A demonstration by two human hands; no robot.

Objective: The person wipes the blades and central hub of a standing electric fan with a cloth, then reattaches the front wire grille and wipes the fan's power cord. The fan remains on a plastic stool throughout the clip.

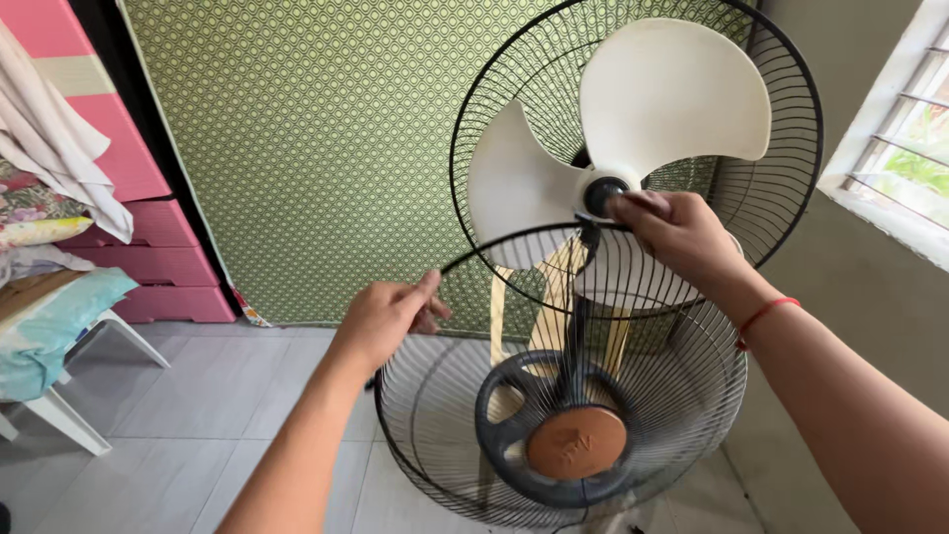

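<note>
Two hands grip: left hand pinches black wire front grille, right hand clasps white fan blades' hub.

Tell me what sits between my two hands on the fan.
In the head view, the thin black rim band of the front grille arcs from the left hand to the right hand, crossing one white blade.

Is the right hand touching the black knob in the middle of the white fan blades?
Touching. The head view shows the right hand with its fingers pressed against the black knob, no gap between them.
</note>
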